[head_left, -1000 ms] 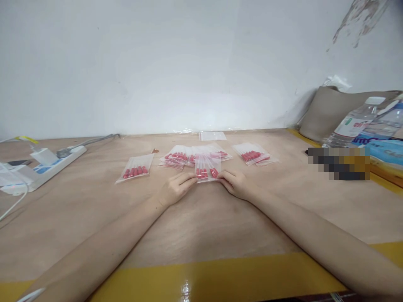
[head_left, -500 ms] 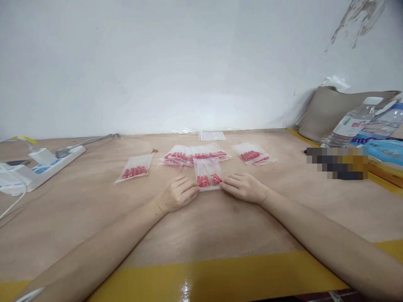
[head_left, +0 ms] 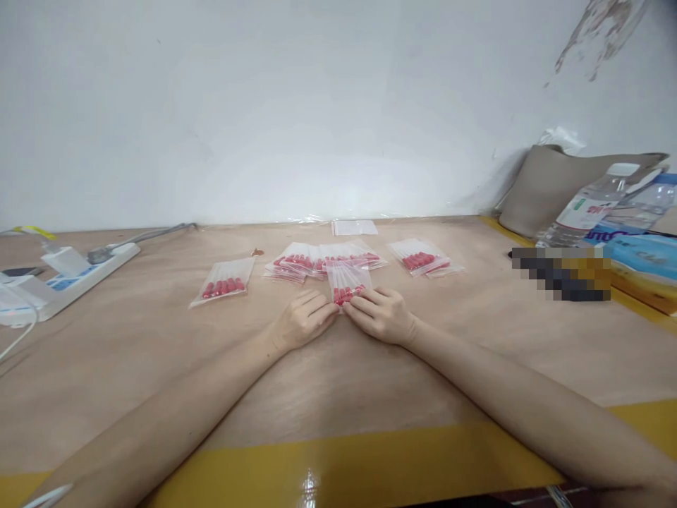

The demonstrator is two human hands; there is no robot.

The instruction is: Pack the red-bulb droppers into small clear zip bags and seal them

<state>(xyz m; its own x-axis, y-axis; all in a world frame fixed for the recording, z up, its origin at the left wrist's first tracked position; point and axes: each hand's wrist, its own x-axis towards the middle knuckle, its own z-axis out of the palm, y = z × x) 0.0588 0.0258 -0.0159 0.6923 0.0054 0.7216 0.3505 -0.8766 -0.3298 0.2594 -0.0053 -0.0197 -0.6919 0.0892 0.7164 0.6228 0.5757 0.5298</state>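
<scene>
A small clear zip bag (head_left: 350,276) with several red-ended slim pieces inside lies in front of me, its near edge between my hands. My left hand (head_left: 308,317) pinches that edge's left corner. Close beside it, my right hand (head_left: 381,314) has its fingers closed on the same edge and covers the bag's lower right part. Just behind lies a spread pile of similar filled bags (head_left: 300,261). One more filled bag (head_left: 225,282) rests to the left, and a few overlapping ones (head_left: 420,258) rest to the right.
A white power strip (head_left: 100,271) with plugs and cables stands on the left. At the right are a water bottle (head_left: 592,204), a grey bag (head_left: 534,190), a blue packet (head_left: 645,250) and a blurred-out dark item (head_left: 560,275). A flat white bag (head_left: 355,227) lies near the wall.
My right hand has moved left along the bag's near edge, close to my left hand. The red-ended pieces inside sit closer together. The view has shifted slightly.
</scene>
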